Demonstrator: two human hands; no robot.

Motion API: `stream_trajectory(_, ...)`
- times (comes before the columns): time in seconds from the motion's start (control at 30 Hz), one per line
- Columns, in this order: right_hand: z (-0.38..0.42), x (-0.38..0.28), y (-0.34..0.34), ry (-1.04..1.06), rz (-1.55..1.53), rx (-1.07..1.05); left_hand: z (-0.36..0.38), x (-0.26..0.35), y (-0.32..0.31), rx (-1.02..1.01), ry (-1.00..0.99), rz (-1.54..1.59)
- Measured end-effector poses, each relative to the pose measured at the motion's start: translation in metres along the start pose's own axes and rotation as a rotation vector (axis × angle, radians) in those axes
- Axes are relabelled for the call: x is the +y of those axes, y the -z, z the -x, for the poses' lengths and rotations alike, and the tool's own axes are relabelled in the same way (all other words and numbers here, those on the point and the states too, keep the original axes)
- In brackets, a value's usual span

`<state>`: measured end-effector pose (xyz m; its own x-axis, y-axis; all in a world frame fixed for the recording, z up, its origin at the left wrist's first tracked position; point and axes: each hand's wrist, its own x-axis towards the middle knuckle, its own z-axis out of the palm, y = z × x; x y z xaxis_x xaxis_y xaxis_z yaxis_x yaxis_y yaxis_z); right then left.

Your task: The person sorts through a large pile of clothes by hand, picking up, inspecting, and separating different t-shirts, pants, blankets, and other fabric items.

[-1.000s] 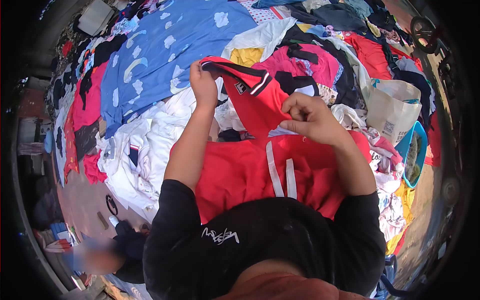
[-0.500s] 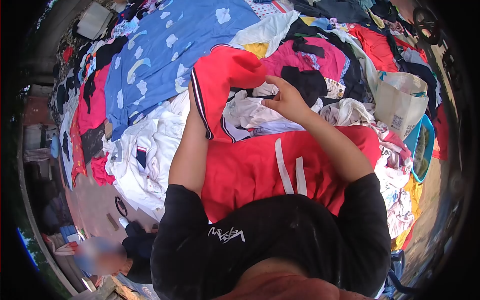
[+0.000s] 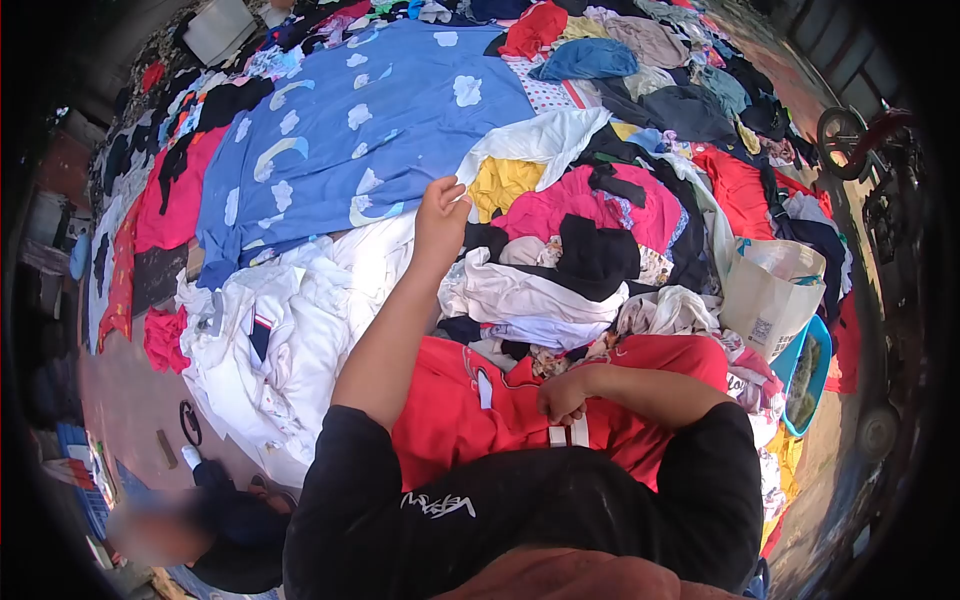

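Note:
Over my lap lies a red garment (image 3: 440,430) with white strips on it. My right hand (image 3: 566,396) is low at its middle, the fingers curled closed on the red cloth beside a white strip. Raised out ahead, my left hand (image 3: 441,215) holds nothing, its fingers apart. It overlaps the edge of a blue cloth with clouds and moons (image 3: 330,140) and is near a yellow cloth (image 3: 503,187). Between my hands is a heap of white and pale garments (image 3: 525,292), with a black piece (image 3: 598,258) on top.
A white pile of clothes (image 3: 270,330) spreads to the left. At the right stand a paper-like bag (image 3: 768,298) and a teal basket (image 3: 806,375). Another person (image 3: 235,535) is at lower left. Many garments cover the ground beyond, and a wheel (image 3: 842,140) stands at far right.
The red piece with striped trim has left my left hand and is down at my lap. My right hand has dropped from the pile to the red cloth and closed. The view has shifted slightly.

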<state>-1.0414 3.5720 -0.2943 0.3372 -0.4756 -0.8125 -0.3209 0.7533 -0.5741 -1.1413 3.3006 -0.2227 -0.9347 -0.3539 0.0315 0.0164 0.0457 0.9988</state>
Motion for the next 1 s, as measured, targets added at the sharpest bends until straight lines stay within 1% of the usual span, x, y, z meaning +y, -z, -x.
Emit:
stream_trajectory(0.07, 0.006, -0.002, 0.007, -0.022, -0.122, -0.018, 0.000, 0.003, -0.001, 0.017, -0.052, -0.038)
stream_trajectory(0.13, -0.012, 0.026, 0.059, -0.045, -0.291, 0.038, 0.001, 0.004, -0.003, 0.048, -0.090, -0.049)
stream_trajectory(0.17, 0.017, 0.013, 0.092, -0.012, -0.391, 0.254, 0.000, 0.004, -0.002, 0.067, -0.113, -0.054)
stream_trajectory(0.2, 0.028, 0.017, 0.136, 0.019, -0.459, 0.437, 0.000, 0.005, -0.001, 0.081, -0.129, -0.064)
stream_trajectory(0.23, 0.059, 0.011, 0.175, 0.171, -0.584, 0.761, 0.002, 0.006, -0.002, 0.091, -0.136, -0.077)
stream_trajectory(0.27, 0.088, 0.003, 0.218, 0.358, -0.799, 1.104, 0.006, 0.014, -0.005, 0.148, -0.139, -0.034)
stream_trajectory(0.3, 0.123, 0.001, 0.257, 0.837, -0.983, 1.333, 0.005, 0.010, -0.004, 0.174, -0.161, -0.043)
stream_trajectory(0.37, 0.198, -0.004, 0.298, 1.252, -0.979, 1.637, 0.012, 0.021, -0.004, 0.150, -0.159, 0.039)
stream_trajectory(0.4, 0.224, -0.002, 0.307, 1.368, -0.932, 1.739, 0.014, 0.024, -0.003, 0.152, -0.142, 0.048)
stream_trajectory(0.43, 0.235, 0.004, 0.308, 1.380, -0.872, 1.815, 0.011, 0.019, 0.000, 0.150, -0.166, -0.010)
stream_trajectory(0.47, 0.230, 0.016, 0.305, 1.295, -0.806, 1.870, 0.012, 0.021, 0.000, 0.141, -0.133, 0.003)
stream_trajectory(0.5, 0.211, 0.029, 0.299, 1.141, -0.734, 1.897, 0.013, 0.026, 0.000, 0.136, -0.097, 0.016)
stream_trajectory(0.57, 0.147, 0.067, 0.270, 0.516, -0.484, 1.889, 0.012, 0.026, 0.001, 0.127, -0.093, -0.021)
stream_trajectory(0.6, 0.102, 0.111, 0.262, 0.340, -0.278, 1.911, 0.011, 0.025, 0.000, 0.124, -0.091, -0.042)
stream_trajectory(0.63, 0.068, 0.130, 0.236, 0.093, -0.201, 1.877, 0.012, 0.024, -0.001, 0.108, -0.091, -0.036)
stream_trajectory(0.67, 0.035, 0.157, 0.216, -0.151, -0.065, 1.769, 0.014, 0.023, -0.002, 0.091, -0.091, -0.032)
stream_trajectory(0.7, 0.006, 0.178, 0.195, -0.283, -0.019, 1.713, 0.014, 0.023, -0.003, 0.074, -0.094, -0.030)
stream_trajectory(0.73, -0.011, 0.189, 0.172, -0.334, 0.011, 1.642, 0.016, 0.024, -0.006, 0.074, -0.093, -0.003)
stream_trajectory(0.77, -0.021, 0.194, 0.154, -0.377, 0.042, 1.570, 0.016, 0.025, -0.006, 0.053, -0.078, -0.050)
stream_trajectory(0.83, -0.031, 0.196, 0.127, -0.407, 0.156, 1.503, 0.017, 0.025, -0.006, 0.014, -0.043, -0.147)
stream_trajectory(0.93, -0.036, 0.212, 0.117, -0.431, 0.259, 1.429, 0.015, 0.021, -0.008, -0.003, -0.051, -0.174)
stream_trajectory(1.0, -0.028, 0.205, 0.120, -0.471, 0.309, 1.372, 0.014, 0.017, -0.010, -0.008, -0.089, -0.171)
